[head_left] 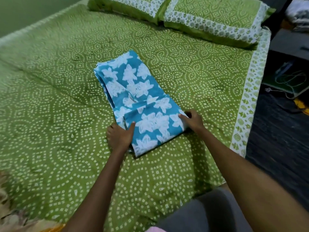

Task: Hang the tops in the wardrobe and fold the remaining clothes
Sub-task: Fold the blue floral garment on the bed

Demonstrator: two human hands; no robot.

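Note:
A blue garment with white flower print (133, 91) lies on the bed in a long folded strip, its near end doubled over. My left hand (119, 137) grips the left edge of that near fold, thumb on top of the cloth. My right hand (194, 121) grips the right edge of the same fold, fingers curled round it. The wardrobe is out of view.
The bed carries a green sheet with white dotted rings (58, 97). Two matching pillows (209, 19) lie at its far end. A beige cloth (10, 206) shows at the lower left corner. Dark floor with cables (287, 81) lies right of the bed.

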